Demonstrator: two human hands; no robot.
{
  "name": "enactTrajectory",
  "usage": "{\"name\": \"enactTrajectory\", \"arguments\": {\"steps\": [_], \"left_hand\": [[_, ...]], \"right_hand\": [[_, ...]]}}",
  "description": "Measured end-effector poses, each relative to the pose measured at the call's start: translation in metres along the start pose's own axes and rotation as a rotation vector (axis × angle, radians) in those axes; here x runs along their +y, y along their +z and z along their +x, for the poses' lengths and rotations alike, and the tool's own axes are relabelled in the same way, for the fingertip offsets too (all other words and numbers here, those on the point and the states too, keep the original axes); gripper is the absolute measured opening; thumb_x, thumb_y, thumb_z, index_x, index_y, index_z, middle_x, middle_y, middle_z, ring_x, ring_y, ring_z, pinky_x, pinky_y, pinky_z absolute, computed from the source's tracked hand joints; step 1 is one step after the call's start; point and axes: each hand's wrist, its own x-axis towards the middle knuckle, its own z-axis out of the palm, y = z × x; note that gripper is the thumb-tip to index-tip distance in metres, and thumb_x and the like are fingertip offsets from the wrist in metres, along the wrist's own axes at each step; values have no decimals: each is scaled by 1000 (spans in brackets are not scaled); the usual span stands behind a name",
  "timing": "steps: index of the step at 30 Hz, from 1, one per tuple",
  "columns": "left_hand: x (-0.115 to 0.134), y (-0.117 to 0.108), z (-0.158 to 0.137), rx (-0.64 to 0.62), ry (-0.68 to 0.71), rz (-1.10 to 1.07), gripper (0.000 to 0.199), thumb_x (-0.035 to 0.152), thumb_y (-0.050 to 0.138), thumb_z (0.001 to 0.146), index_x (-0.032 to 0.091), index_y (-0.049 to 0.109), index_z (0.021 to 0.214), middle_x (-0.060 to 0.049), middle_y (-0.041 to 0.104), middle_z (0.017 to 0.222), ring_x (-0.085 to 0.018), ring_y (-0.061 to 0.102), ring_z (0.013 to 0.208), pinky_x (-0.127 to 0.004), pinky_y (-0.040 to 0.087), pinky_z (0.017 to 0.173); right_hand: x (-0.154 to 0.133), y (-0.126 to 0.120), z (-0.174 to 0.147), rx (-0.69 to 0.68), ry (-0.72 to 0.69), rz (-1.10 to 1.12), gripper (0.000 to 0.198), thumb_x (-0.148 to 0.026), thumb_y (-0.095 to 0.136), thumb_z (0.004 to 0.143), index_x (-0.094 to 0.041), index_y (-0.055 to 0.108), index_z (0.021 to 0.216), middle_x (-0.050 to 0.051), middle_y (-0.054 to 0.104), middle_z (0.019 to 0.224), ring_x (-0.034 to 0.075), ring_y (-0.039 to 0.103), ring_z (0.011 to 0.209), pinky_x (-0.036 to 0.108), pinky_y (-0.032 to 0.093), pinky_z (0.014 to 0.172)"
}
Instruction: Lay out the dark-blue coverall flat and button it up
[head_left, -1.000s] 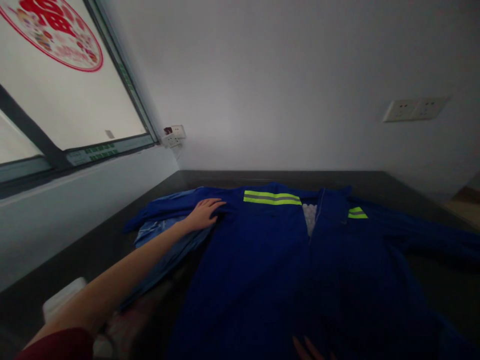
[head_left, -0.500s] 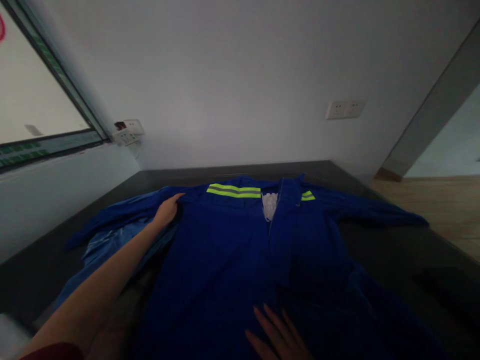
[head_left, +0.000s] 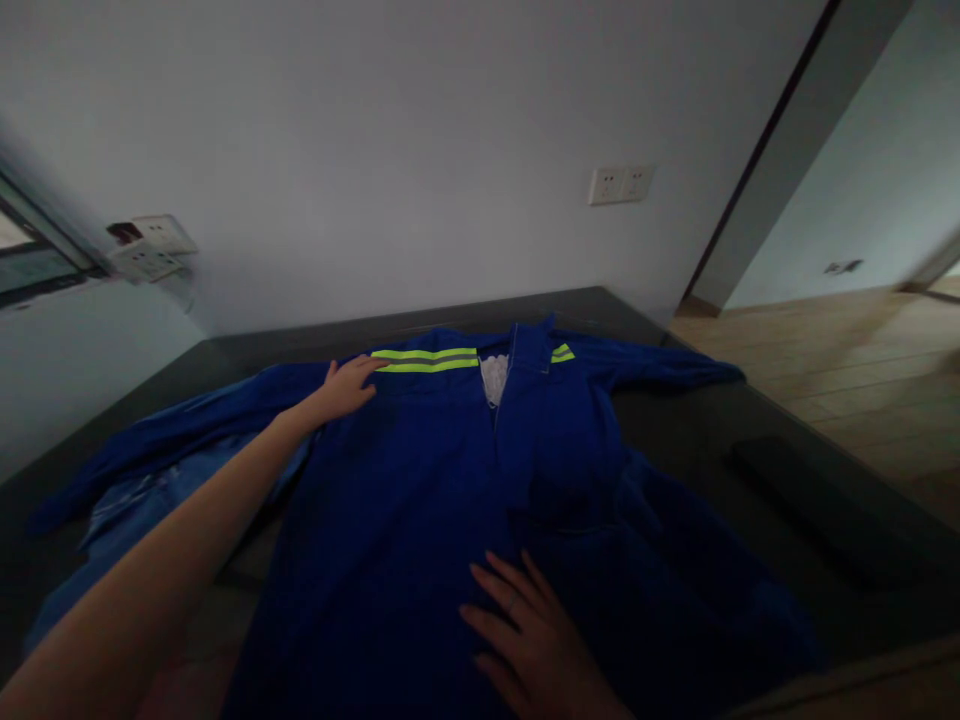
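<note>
A blue work jacket (head_left: 390,480) with yellow-green reflective strips (head_left: 427,360) lies spread over a dark table, its sleeves stretched out to both sides. At its collar opening shows a white lacy patch (head_left: 495,378). My left hand (head_left: 346,388) rests open on the jacket's left shoulder, fingertips at the end of the strip. Lower down, my right hand (head_left: 525,630) lies on the jacket front with its fingers spread, a ring on one finger. Under the left sleeve, lighter blue denim (head_left: 161,500) sticks out.
The dark table (head_left: 660,440) stands against a pale wall with double sockets (head_left: 622,185). More sockets (head_left: 154,248) sit in the left corner by a window frame. A dark flat object (head_left: 817,500) lies on the table's right side. Wooden floor (head_left: 840,370) shows beyond.
My left hand has let go of the jacket's shoulder edge and moved inward, flattening onto the cloth. More of my right hand shows. The view has turned to the right.
</note>
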Motion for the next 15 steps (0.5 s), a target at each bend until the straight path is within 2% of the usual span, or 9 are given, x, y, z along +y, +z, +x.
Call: {"name": "enactTrajectory", "arguments": {"steps": [2,3,5,7,9,12,15], "left_hand": [[50,1,17,33,181,-134,52,13,40,80,19,52,131,-8,54,136,-25,44,129,-54,19,112],[75,4,26,55,227,-185,50,12,39,81,19,54,128,-7,56,133,-23,47,127,-52,19,113],[119,16,46,65,228,-229,44,15,38,85,21,57,125,-4,58,131,-21,48,125,-49,17,115],[150,35,66,56,204,-240,41,19,39,88,24,56,125,-3,57,133,-21,46,127,-48,18,115],[170,58,82,47,147,-242,41,26,40,91,24,53,130,-6,51,139,-25,41,132,-51,21,113],[180,92,91,31,49,-246,45,36,39,93,22,47,136,-12,43,145,-32,33,136,-59,23,109],[179,115,90,38,22,-254,46,40,37,94,24,47,136,-11,39,147,-33,28,138,-60,20,109]], "right_hand": [[-3,-10,-1,34,12,46,30,-32,51,92,-30,62,120,1,58,132,20,51,124,44,40,106],[-5,-16,-3,69,12,68,28,-30,51,92,-29,63,118,1,61,128,18,55,119,41,42,104],[-6,-27,-7,182,-1,114,25,-25,51,92,-25,66,111,3,67,118,16,61,109,34,48,98],[-5,-41,-12,302,-3,150,24,-19,49,91,-21,66,108,5,69,112,15,64,103,28,53,90],[-2,-59,-18,377,-1,143,25,-15,48,91,-19,65,109,7,69,110,16,63,103,28,54,87],[12,-85,-27,428,32,42,28,-15,50,91,-21,62,115,6,67,113,18,60,109,31,53,92],[36,-102,-38,566,252,-53,23,-21,51,92,-22,63,111,6,68,106,19,64,99,32,54,85]]}}
